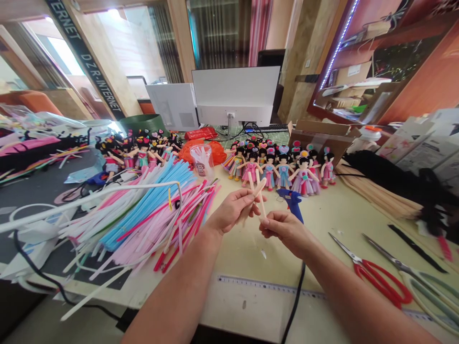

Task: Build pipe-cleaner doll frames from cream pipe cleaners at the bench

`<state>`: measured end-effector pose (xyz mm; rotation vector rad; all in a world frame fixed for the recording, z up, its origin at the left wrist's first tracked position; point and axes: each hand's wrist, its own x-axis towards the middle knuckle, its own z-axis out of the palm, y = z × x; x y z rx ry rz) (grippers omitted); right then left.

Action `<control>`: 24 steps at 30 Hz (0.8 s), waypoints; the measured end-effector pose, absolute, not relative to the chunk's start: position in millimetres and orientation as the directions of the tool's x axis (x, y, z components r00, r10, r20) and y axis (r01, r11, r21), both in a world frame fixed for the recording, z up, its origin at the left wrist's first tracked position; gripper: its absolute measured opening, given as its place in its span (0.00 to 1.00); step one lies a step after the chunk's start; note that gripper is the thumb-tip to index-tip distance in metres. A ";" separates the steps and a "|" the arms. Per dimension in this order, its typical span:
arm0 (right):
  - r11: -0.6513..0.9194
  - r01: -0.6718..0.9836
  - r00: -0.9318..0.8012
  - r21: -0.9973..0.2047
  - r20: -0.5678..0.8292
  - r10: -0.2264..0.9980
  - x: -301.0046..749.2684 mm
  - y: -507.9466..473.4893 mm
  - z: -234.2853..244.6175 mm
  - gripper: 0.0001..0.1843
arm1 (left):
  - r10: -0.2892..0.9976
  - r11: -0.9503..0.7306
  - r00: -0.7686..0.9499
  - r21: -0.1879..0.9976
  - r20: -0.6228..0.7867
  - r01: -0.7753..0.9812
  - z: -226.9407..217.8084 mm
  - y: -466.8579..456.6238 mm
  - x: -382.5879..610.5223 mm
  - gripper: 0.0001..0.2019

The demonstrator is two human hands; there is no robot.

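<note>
My left hand [234, 208] pinches several short beige chenille stems [257, 188] that cross one another and point up and away from me. Between the thumb and fingers of my right hand [278, 224] is the lower end of one of these stems. Just beyond my right hand lies a blue glue gun [292, 199], its black cord running to the table's front edge. Behind both hands stand several small chenille dolls [283, 169] in pink, blue and purple dresses. A scrap of white [264, 253] rests on the tabletop below my hands.
Left lies a big pile of chenille stems [143, 215], with more dolls [141, 150] behind it. Red-handled scissors [380, 279] and pale green-handled scissors [419, 277] are at right, near beige stems [380, 191]. A ruler [265, 285] runs along the front; a monitor [236, 88] stands behind.
</note>
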<state>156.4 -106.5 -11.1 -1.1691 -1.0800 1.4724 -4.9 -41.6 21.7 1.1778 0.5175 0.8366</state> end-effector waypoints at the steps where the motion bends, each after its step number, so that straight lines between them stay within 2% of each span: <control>1: -0.177 -0.134 -0.108 -0.975 -0.163 0.981 156.2 -106.6 -10.9 0.19 | 0.791 0.150 0.608 0.944 0.063 -0.294 22.2 -42.0 -5.2 0.11; 13: -0.181 -0.074 -0.138 -0.981 -0.170 0.976 153.6 -107.8 -10.2 0.19 | 0.797 0.191 0.601 0.917 0.063 -0.350 26.8 -44.6 -6.7 0.11; 24: -0.239 -0.267 -0.059 -0.934 -0.232 0.971 155.2 -103.5 -15.8 0.19 | 0.857 0.169 0.510 0.896 0.073 -0.412 23.6 -39.5 -8.4 0.10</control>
